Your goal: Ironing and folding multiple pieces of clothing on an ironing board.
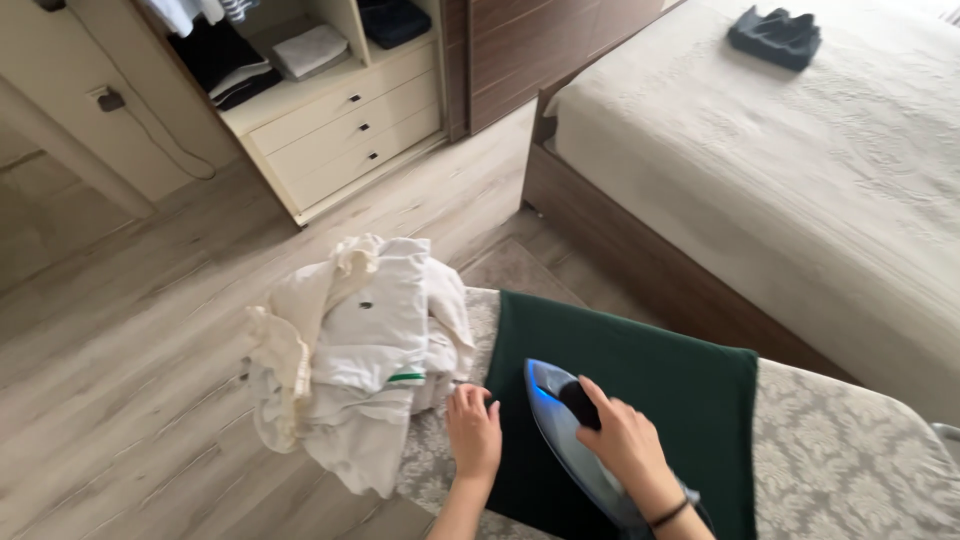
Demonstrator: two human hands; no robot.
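- Right hand — wrapped around the dark handle of the iron, fingers curled over it; a dark band sits on the wrist.
- Iron — blue and translucent, lit blue near its nose, soleplate down on the green cloth, tip pointing away from the person.
- Left hand — released, fingers spread flat, pressing on the near left edge of the green cloth, just beside the iron.
- Green cloth — dark green, laid smooth across the ironing board, its left edge close to the board's end.
- Ironing board — grey patterned cover, showing bare to the right of the green cloth and in a narrow strip to its left.
- White garments — a crumpled heap at the board's left end, touching the strip beside the green cloth, part hanging over the floor.
- Bed — beyond the green cloth, pale cover, wooden frame; a dark folded item lies far up on it.
- Wardrobe — well beyond the heap, cream drawers, folded clothes on open shelves.
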